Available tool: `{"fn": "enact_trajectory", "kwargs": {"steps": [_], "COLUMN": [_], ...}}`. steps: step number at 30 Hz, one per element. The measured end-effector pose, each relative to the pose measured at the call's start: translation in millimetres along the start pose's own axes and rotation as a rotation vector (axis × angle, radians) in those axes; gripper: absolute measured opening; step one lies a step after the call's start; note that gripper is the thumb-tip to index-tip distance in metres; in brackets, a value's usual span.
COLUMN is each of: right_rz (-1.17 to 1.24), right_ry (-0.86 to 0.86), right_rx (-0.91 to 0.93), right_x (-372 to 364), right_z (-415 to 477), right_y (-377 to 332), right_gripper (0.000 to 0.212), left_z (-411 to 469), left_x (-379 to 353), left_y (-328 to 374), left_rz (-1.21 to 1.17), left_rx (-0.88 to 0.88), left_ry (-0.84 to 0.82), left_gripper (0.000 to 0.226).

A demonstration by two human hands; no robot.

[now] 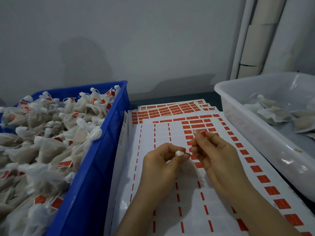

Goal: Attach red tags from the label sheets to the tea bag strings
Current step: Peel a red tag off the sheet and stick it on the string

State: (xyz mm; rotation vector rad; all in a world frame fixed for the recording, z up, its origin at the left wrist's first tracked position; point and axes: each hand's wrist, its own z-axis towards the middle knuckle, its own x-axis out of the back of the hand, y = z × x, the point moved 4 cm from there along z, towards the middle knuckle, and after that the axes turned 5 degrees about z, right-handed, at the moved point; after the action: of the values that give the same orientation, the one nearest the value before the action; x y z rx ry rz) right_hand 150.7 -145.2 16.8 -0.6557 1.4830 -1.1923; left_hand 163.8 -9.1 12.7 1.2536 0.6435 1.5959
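My left hand (162, 159) pinches the white knotted top of a tea bag (179, 153) over the label sheets; the bag's body hangs blurred below my hands. A thin string runs from the knot to my right hand (213, 150), which pinches a red tag (202, 133) between thumb and fingertips. The top label sheet (153, 193) lies under both hands, mostly peeled, with red tags left in its upper middle and down its right edge.
A blue crate (95, 167) heaped with tagged tea bags stands at the left. A clear plastic bin (255, 133) holding a few tea bags sits at the right. More label sheets (170, 108) are stacked behind, toward the grey wall.
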Motion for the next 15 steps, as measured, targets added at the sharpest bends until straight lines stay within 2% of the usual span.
{"fn": "enact_trajectory", "kwargs": {"steps": [4,9,11,13,15], "right_rz": [0.023,0.033,-0.209,-0.572,-0.763], "right_ry": [0.028,-0.024,-0.114,-0.266,-0.344], "right_rx": [-0.005,-0.093,-0.111,0.005,0.04], "right_x": [4.3,1.5,-3.7,-10.0,-16.4], "right_z": [0.4,8.2,11.3,9.7,2.3], "right_y": [2.3,6.1,9.5,13.3,17.3], "right_gripper": [0.014,0.027,0.028,0.023,0.02], "left_z": [0.8,2.1,2.7,3.0,2.7], "left_x": [0.8,1.8,6.4,11.6,15.8], "left_y": [0.1,3.2,2.0,-3.2,-5.3], "left_rz": [-0.045,-0.173,-0.168,-0.216,-0.334], "left_rx": [0.036,0.108,0.157,0.201,0.226], "left_ry": [-0.003,-0.026,0.028,0.079,0.084], "left_gripper": [0.012,0.01,0.005,0.008,0.013]}}
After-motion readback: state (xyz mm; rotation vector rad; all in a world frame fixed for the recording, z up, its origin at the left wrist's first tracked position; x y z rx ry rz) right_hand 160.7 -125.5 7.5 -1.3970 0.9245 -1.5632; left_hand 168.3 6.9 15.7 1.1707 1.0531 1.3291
